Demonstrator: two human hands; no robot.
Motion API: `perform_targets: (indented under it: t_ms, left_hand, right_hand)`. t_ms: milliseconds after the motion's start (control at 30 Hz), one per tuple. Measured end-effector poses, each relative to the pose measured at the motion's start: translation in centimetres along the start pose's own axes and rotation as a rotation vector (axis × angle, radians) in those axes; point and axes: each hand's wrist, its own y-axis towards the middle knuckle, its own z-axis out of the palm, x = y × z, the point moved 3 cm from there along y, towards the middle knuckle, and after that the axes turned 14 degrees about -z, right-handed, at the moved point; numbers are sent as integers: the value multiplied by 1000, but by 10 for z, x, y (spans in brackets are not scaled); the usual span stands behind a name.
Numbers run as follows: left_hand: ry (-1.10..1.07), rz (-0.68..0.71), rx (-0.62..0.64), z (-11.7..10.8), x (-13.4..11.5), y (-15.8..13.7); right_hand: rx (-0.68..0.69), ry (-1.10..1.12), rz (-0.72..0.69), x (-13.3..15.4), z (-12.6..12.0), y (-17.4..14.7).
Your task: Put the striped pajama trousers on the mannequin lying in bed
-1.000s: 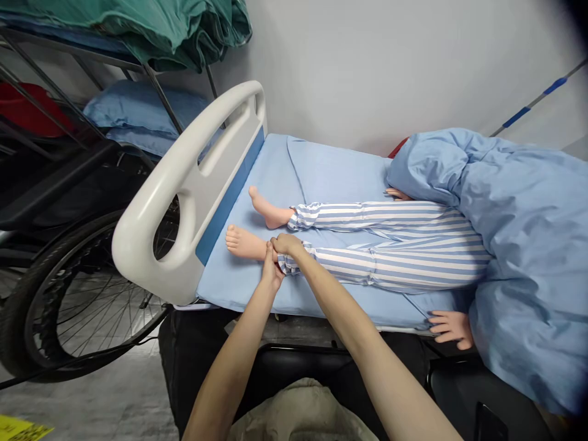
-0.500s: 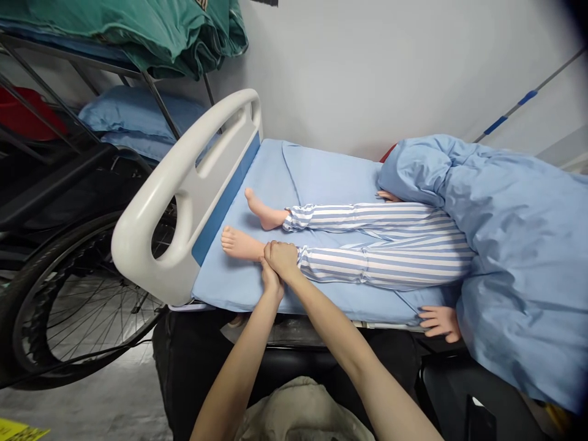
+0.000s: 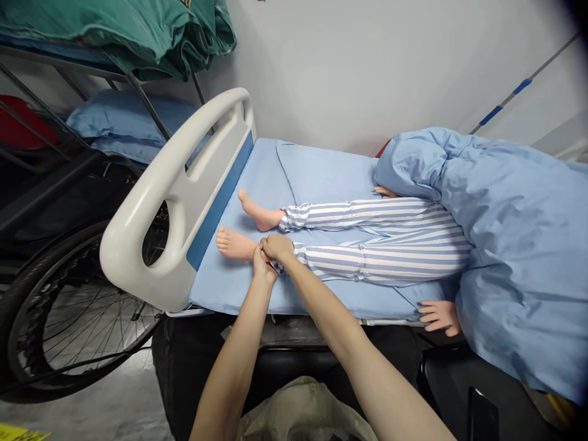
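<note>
A manikin lies on the bed in blue-and-white striped trousers (image 3: 404,260), its bare feet toward the footboard. Over the ankle of the nearer foot (image 3: 235,244), my left hand (image 3: 263,263) and my right hand (image 3: 278,247) meet, touching each other. Both are closed at the lower end of that trouser leg, and bunched striped cuff (image 3: 277,266) shows between them. Their fingertips are partly hidden. Beyond them, the farther foot (image 3: 261,214) lies tilted outward, its trouser cuff gathered round the ankle.
A pale footboard (image 3: 133,214) rises left of the feet, with a wheelchair wheel (image 3: 68,318) beside it. The blue sheet (image 3: 321,162) covers the mattress. A bunched blue quilt (image 3: 514,245) covers the manikin's upper body; one manikin hand (image 3: 440,316) sticks out over the near edge.
My right hand has shifted slightly and its fingers have curled in more. Striped cloth of the nearer leg now reaches farther toward the foot, between my hands. The view has shifted a little.
</note>
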Motion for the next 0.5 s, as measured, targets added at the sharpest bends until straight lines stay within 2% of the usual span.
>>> perform_targets:
  t_ms: [100,233,333,433,500]
  left_hand:
    - [3,19,-58,-7,3,-7]
    - [32,29,-122,-20,14,-17]
    - [32,66,-130,-30,21,-23]
    - [11,85,-102,-32,25,-27]
    - [-13,108,-114,-31,24,-26]
  right_hand:
    - [-46,13,-1,1,2,-6]
    - [-125,-147,-49,8,12,-27]
    - [-218,-243,-106,12,23,-41]
    - [-302,-231,-56,13,30,-49]
    - [-306,-220,-56,15,32,-49]
